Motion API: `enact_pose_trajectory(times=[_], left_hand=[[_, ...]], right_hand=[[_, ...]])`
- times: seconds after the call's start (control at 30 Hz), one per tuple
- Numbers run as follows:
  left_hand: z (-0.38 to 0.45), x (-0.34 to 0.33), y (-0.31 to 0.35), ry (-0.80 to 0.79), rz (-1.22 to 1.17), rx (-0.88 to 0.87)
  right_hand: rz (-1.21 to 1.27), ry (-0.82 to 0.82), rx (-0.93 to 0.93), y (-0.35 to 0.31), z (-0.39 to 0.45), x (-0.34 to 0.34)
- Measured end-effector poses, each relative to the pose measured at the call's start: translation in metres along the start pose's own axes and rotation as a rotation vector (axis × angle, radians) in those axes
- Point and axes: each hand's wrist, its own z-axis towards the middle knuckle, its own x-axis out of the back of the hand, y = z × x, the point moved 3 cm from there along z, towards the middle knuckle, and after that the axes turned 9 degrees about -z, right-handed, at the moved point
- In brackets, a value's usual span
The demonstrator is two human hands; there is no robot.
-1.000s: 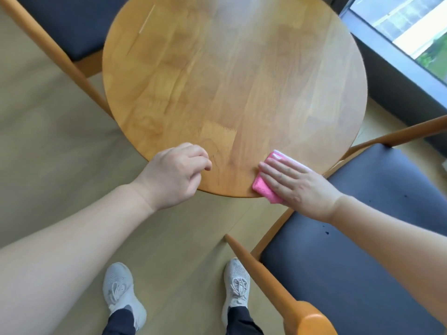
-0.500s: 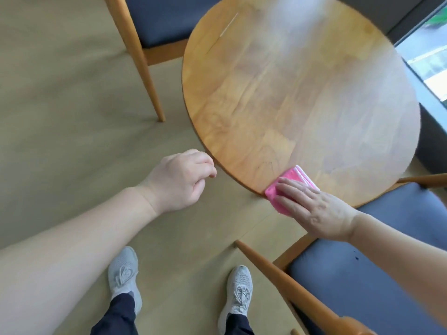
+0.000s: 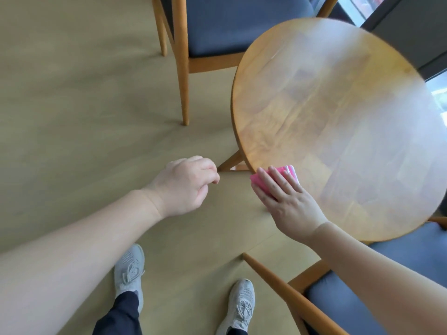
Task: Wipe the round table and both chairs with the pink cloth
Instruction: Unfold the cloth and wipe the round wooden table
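The right hand [image 3: 287, 201] presses flat fingers on the pink cloth [image 3: 285, 172] at the near edge of the round counter [image 3: 338, 117], probably to rub the rim clean. The left hand [image 3: 186, 187] hangs loosely curled and holds nothing, off the counter.
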Motion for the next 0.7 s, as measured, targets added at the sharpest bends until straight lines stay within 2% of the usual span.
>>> enact_pose_trajectory(times=[0.2, 0.7], left_hand=[[-0.011, 0.026, -0.039, 0.029, 0.009, 0.116], [0.008, 0.068, -0.097, -0.011, 0.003, 0.128]], right_hand=[[0.03, -0.054, -0.117, -0.007, 0.036, 0.004], [0.135, -0.174, -0.49, 0.007, 0.167, 0.019]])
